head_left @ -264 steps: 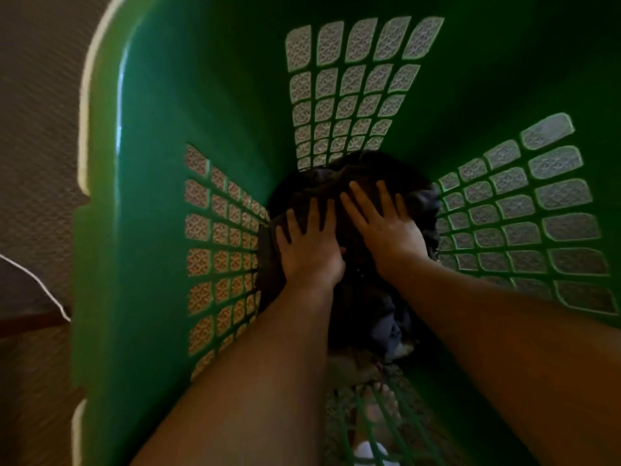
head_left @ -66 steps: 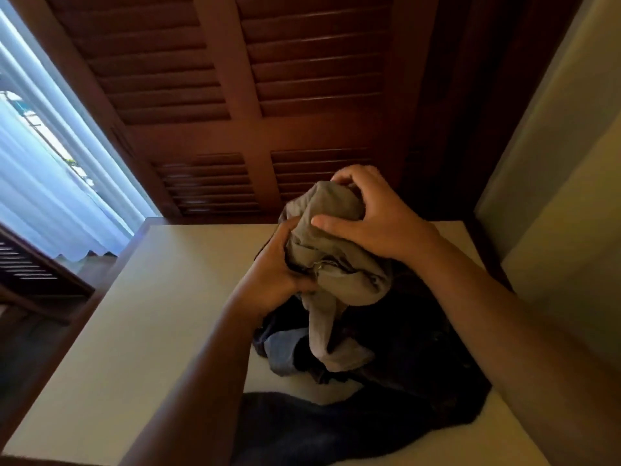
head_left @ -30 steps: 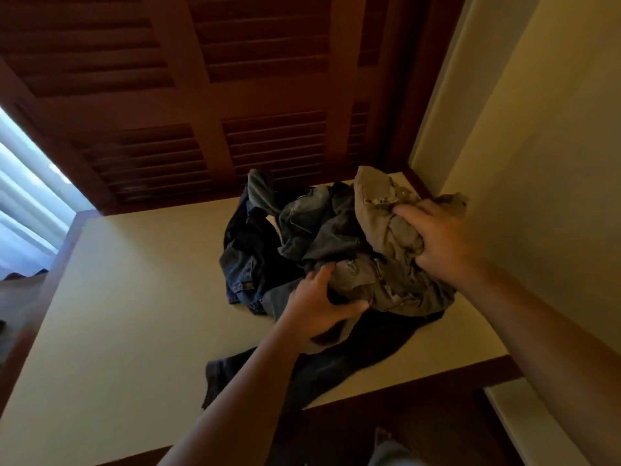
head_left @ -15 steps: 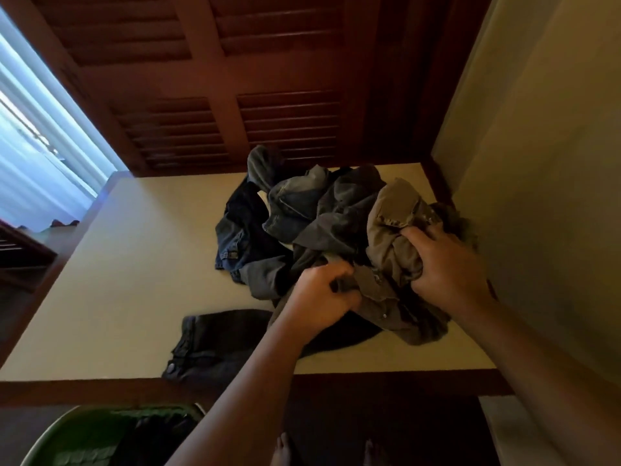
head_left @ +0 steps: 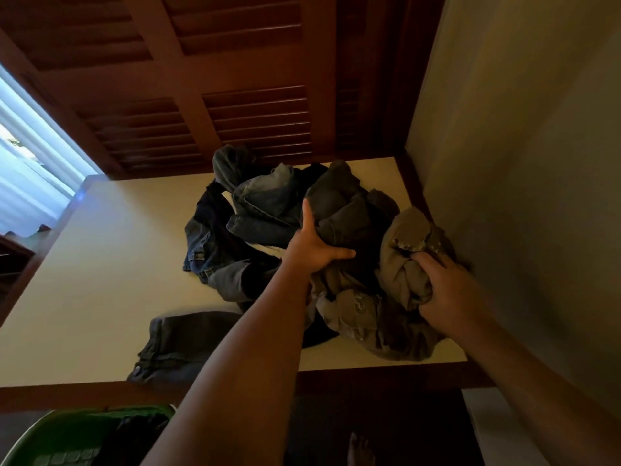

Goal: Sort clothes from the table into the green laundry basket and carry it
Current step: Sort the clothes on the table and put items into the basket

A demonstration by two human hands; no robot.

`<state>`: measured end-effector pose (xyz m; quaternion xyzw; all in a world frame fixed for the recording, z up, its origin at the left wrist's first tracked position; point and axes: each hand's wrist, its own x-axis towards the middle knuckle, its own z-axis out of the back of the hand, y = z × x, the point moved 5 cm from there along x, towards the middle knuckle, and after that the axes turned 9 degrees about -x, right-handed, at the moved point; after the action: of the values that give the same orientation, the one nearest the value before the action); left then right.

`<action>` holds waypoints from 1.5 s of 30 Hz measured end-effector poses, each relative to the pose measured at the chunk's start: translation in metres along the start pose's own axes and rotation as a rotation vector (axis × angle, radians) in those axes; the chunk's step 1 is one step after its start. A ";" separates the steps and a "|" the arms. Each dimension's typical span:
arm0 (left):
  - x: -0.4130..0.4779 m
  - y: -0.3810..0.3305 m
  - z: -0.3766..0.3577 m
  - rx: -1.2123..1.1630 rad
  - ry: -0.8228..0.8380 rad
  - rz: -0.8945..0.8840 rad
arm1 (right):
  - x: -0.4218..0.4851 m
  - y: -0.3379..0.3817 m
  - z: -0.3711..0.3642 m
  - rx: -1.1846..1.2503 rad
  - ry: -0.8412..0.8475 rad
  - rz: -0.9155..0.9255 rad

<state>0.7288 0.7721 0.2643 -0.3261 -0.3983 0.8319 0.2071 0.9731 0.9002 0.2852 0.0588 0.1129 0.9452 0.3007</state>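
Note:
A heap of clothes lies on the pale table (head_left: 100,280): blue jeans (head_left: 262,203), a dark grey garment (head_left: 346,213) and an olive-khaki garment (head_left: 403,264). My left hand (head_left: 316,247) grips the dark grey garment in the middle of the heap, thumb spread. My right hand (head_left: 447,287) is closed on the bunched khaki garment at the heap's right side. Another dark pair of trousers (head_left: 181,344) hangs over the table's front edge. The green laundry basket (head_left: 67,435) shows at the bottom left on the floor, with dark clothes inside.
Brown louvred shutters (head_left: 235,122) stand behind the table. A plain wall (head_left: 521,196) runs close along the right. A bright curtained window (head_left: 30,169) is at the left. A bare foot (head_left: 359,452) is on the dark floor below the table edge.
My left hand has let go of the khaki garment and reached further into the heap onto the dark grey garment. My right hand still holds the khaki bundle, shifted right. More of the basket shows.

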 end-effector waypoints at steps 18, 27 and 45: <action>-0.133 -0.015 0.035 -0.048 -0.263 -0.401 | -0.017 0.055 0.023 0.182 -0.315 0.292; -0.170 0.002 0.075 0.323 0.067 -0.117 | -0.039 0.061 -0.005 0.282 -0.153 0.145; -0.083 0.016 -0.014 0.697 -0.091 -0.152 | -0.028 0.027 -0.032 -0.037 -0.010 0.094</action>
<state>0.7962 0.7196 0.2760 -0.1678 -0.1229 0.9137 0.3492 0.9754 0.8569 0.2598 0.0634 0.0909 0.9599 0.2573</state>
